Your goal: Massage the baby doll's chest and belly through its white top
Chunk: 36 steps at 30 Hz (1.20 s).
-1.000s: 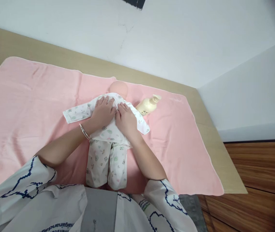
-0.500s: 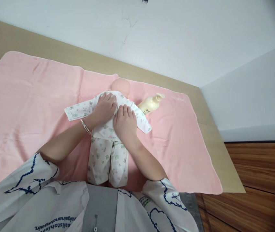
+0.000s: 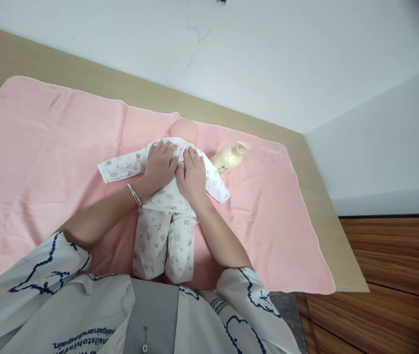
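Note:
A baby doll (image 3: pixel 153 241) in a white printed top and trousers lies on a pink blanket (image 3: pixel 62 147), its bald head pointing away from me. My left hand (image 3: pixel 159 166) rests flat on the left side of the doll's upper body, fingers stretched out. Beside it, my right hand (image 3: pixel 192 175) lies on the right side of the upper body, palm down with fingers extended. Neither hand grips anything. The doll's sleeves spread out to both sides.
A cream pump bottle (image 3: pixel 228 158) lies tilted on the blanket by the doll's right-hand sleeve. The blanket covers much of a wooden table (image 3: pixel 316 196). A white wall (image 3: pixel 268 64) stands behind, and a brown wood floor (image 3: pixel 397 260) shows at the right.
My right hand has slid up the doll's upper body, away from me. My left hand stays in nearly the same place. The doll and bottle have not moved.

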Available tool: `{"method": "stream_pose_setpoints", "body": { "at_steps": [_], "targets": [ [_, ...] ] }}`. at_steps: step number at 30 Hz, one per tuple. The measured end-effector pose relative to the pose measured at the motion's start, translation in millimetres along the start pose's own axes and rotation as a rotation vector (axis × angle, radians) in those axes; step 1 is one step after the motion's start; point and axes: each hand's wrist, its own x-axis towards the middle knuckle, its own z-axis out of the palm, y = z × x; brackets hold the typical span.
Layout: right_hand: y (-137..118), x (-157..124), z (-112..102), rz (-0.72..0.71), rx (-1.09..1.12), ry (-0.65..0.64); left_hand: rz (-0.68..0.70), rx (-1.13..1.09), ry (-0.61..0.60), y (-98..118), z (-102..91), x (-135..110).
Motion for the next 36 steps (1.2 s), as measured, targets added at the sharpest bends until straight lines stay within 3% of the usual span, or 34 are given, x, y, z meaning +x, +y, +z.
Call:
{"method": "stream_pose_setpoints", "body": {
  "at_steps": [12, 19, 23, 26, 28, 33, 36],
  "targets": [
    [-16.3, -14.3, 1.3, 0.002, -0.162, 0.082, -0.04, 0.07, 0.003, 14.2, -4.8, -9.1],
    [-3.1, -2.0, -17.3, -0.035, -0.041, 0.006, -0.008, 0.071, 0.042, 18.5, -3.2, -14.3],
    [5.7, -0.5, -27.9, -0.035, 0.063, 0.11, 0.006, 0.0, 0.083, 11.8, 0.9, -12.5],
    [3.7, -3.9, -24.4, -0.078, 0.093, 0.192, 0.0, -0.043, 0.086, 9.9, 0.8, -12.3],
    [-0.2, -5.3, -16.9, -0.107, 0.08, 0.172, -0.012, -0.06, 0.089, 10.4, -0.3, -13.0],
    [-6.9, -5.9, -10.4, -0.101, 0.085, -0.023, -0.028, -0.083, 0.074, 12.0, -2.3, -14.1],
    [-5.4, -7.9, -17.5, -0.114, 0.124, 0.038, -0.016, -0.07, 0.094, 10.9, -0.9, -13.6]
  ]
}}
